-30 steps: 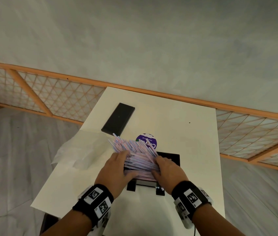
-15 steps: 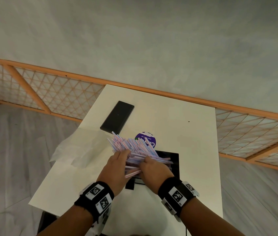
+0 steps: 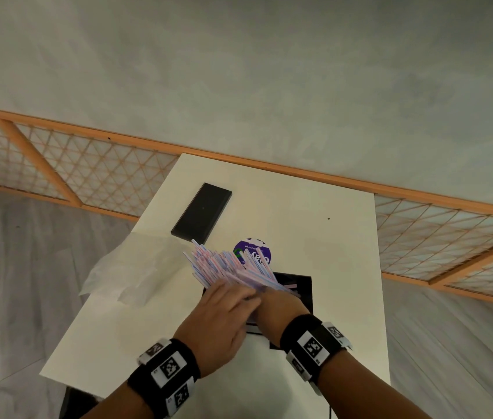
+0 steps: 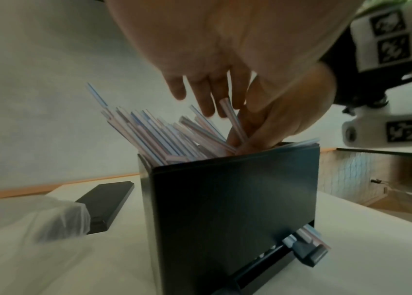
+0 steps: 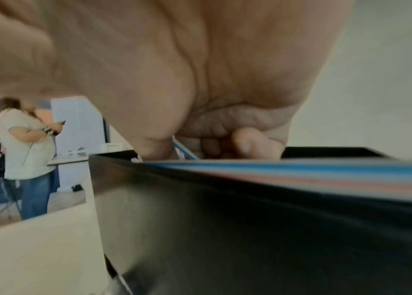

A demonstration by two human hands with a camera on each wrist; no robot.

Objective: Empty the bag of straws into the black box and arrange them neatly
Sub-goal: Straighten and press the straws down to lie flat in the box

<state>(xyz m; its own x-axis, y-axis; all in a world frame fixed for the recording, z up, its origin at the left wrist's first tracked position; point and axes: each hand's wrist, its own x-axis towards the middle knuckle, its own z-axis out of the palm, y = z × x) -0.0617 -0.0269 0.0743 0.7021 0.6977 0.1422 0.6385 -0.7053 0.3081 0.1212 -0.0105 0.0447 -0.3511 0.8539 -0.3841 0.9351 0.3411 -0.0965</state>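
Note:
A black box (image 3: 299, 287) (image 4: 225, 209) (image 5: 225, 219) stands open near the table's front. A bundle of pink and blue striped straws (image 3: 224, 266) (image 4: 159, 135) leans out of it toward the far left. My left hand (image 3: 233, 300) (image 4: 200, 99) lies over the bundle with its fingers stretched out, touching the straws. Partly beneath it, my right hand (image 3: 281, 306) (image 4: 263, 129) (image 5: 212, 147) reaches into the box, fingers curled round some straws. More straws (image 5: 301, 171) lie level with the rim.
The clear plastic bag (image 3: 124, 267) (image 4: 35, 219) lies crumpled at the white table's (image 3: 314, 207) left edge. A flat black lid (image 3: 201, 211) (image 4: 106, 201) rests beyond it. A round purple label (image 3: 253, 252) sits behind the box. A person (image 5: 23, 149) stands far off.
My right hand has slid left from the bundle's right side into the box. My left hand has come over it, fingers across the straws.

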